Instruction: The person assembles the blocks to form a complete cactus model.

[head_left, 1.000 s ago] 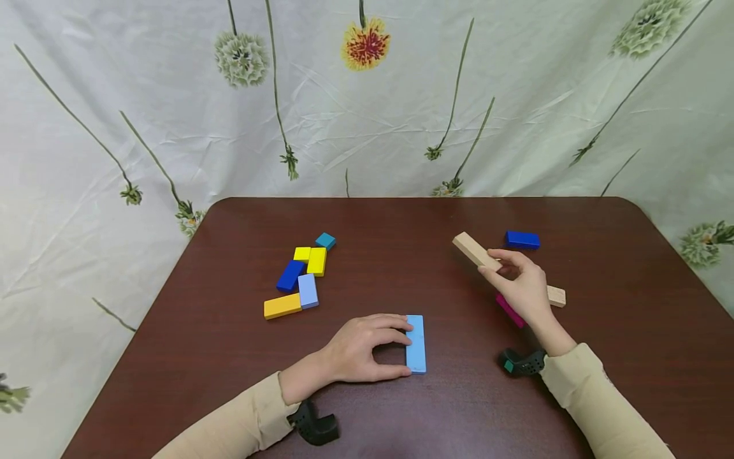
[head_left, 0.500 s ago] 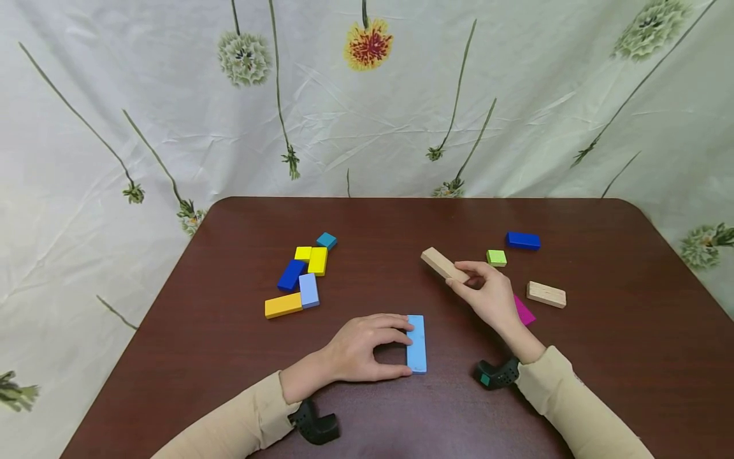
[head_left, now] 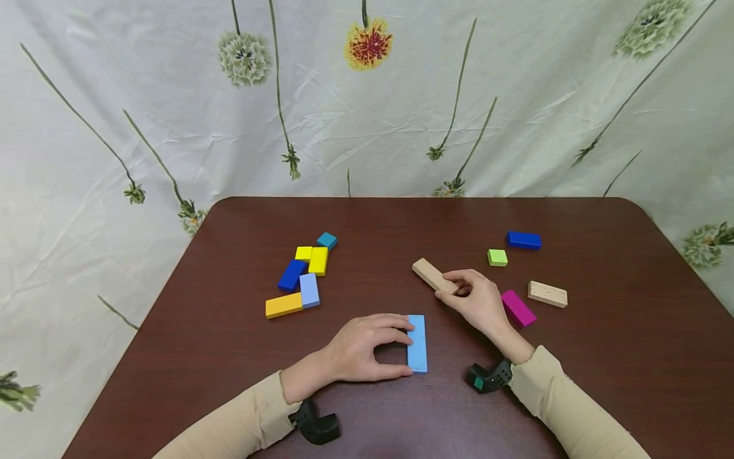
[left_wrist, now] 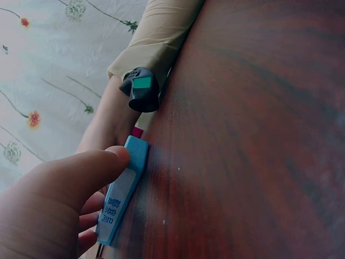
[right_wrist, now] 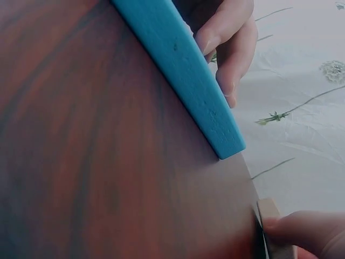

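My left hand point(head_left: 364, 349) rests beside a light blue block point(head_left: 417, 344), thumb and fingertips touching its near side. The left wrist view shows blue printed characters on a pale patch of that block point(left_wrist: 121, 189), with the thumb on one end. In my right hand point(head_left: 478, 306) a plain wooden block point(head_left: 431, 275) is pinched between thumb and fingers at its right end. It slants, its free end pointing away and to the left, beyond the light blue block. Whether it touches the table is unclear. The right wrist view catches part of this wooden block point(right_wrist: 268, 208).
Several blocks, yellow point(head_left: 318, 261), dark blue point(head_left: 292, 275), periwinkle point(head_left: 309, 290), orange point(head_left: 283, 305) and teal point(head_left: 327, 240), lie clustered on the left. On the right lie green point(head_left: 497, 257), blue point(head_left: 524, 240), magenta point(head_left: 518, 308) and wooden point(head_left: 547, 294) blocks. A floral cloth hangs behind the table point(head_left: 378, 217).
The right hand has carried the wooden block left and toward the near side, uncovering the green, magenta and second wooden blocks. The left hand and light blue block have stayed put.
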Available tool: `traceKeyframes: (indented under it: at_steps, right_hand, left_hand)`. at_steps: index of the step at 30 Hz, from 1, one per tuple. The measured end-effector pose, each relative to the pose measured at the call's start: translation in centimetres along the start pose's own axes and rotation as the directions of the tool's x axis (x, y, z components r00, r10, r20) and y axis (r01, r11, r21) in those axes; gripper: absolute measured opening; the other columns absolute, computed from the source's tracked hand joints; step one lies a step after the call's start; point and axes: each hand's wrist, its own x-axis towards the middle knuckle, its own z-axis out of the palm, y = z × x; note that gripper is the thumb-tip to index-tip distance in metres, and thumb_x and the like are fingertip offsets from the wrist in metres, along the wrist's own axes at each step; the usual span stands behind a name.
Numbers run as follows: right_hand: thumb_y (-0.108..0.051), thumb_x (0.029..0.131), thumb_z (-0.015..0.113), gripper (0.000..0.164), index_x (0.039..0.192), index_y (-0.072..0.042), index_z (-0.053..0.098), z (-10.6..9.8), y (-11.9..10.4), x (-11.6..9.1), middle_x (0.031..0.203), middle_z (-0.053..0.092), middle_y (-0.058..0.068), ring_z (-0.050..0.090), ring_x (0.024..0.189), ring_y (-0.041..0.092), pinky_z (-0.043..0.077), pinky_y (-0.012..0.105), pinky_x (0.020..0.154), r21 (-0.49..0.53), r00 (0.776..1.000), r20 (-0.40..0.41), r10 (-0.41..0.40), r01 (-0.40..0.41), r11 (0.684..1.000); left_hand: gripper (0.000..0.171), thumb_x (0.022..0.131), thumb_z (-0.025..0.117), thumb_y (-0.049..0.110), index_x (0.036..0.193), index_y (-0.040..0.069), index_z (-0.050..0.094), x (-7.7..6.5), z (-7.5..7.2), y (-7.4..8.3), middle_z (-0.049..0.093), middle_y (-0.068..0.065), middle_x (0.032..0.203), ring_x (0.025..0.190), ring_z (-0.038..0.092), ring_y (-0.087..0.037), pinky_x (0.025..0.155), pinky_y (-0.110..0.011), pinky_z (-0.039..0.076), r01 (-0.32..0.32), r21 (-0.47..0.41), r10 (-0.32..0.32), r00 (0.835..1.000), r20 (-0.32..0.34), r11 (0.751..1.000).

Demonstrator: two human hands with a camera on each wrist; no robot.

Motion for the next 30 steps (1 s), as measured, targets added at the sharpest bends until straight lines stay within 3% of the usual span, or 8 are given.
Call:
traceKeyframes:
  at_steps: [7, 14, 21, 30]
  right_hand:
    - [-0.023, 0.081, 0.075, 0.029, 0.106, -0.009, 0.070, 0.3, 0.1, -0.2, 0.093, 0.064, 0.003, 0.059, 0.074, 0.015, 0.050, 0.030, 0.066, -0.009, 0.996, 0.024, -0.084, 0.084, 0.996]
    - [-0.017, 0.086, 0.070, 0.020, 0.105, -0.011, 0.072, 0.8, 0.3, -0.3, 0.096, 0.065, -0.001, 0.057, 0.073, 0.010, 0.049, 0.026, 0.064, -0.007, 0.978, 0.053, -0.201, 0.202, 0.979]
    - [-0.020, 0.085, 0.071, 0.018, 0.101, -0.013, 0.072, 1.2, -0.1, -0.7, 0.097, 0.065, -0.003, 0.058, 0.079, 0.009, 0.049, 0.026, 0.065, 0.008, 0.967, 0.074, -0.245, 0.245, 0.970]
    - [-0.022, 0.086, 0.069, 0.017, 0.101, -0.013, 0.072, 1.5, -0.9, -1.2, 0.115, 0.063, -0.001, 0.061, 0.095, 0.012, 0.051, 0.031, 0.077, -0.012, 0.956, 0.107, -0.272, 0.275, 0.961]
  left_hand:
    - [0.038, 0.080, 0.070, 0.046, 0.105, 0.017, 0.069, 0.0, 0.0, 0.0, 0.060, 0.002, 0.122, 0.120, 0.050, -0.010, 0.096, -0.026, 0.042, -0.005, -0.003, 0.004, 1.000, -0.006, 1.000]
    - [0.038, 0.080, 0.071, 0.045, 0.105, 0.017, 0.070, 0.0, 0.0, 0.0, 0.060, 0.001, 0.122, 0.120, 0.051, -0.011, 0.096, -0.026, 0.042, -0.014, -0.001, 0.014, 1.000, -0.013, 1.000]
    - [0.038, 0.079, 0.072, 0.045, 0.104, 0.016, 0.070, -0.1, 0.1, -0.1, 0.061, 0.001, 0.121, 0.120, 0.051, -0.011, 0.097, -0.026, 0.042, -0.011, -0.005, 0.011, 1.000, -0.020, 1.000]
    - [0.039, 0.080, 0.071, 0.046, 0.105, 0.016, 0.070, -0.1, 0.1, -0.2, 0.060, 0.001, 0.122, 0.119, 0.051, -0.011, 0.096, -0.025, 0.042, -0.024, -0.002, 0.024, 1.000, -0.021, 1.000]
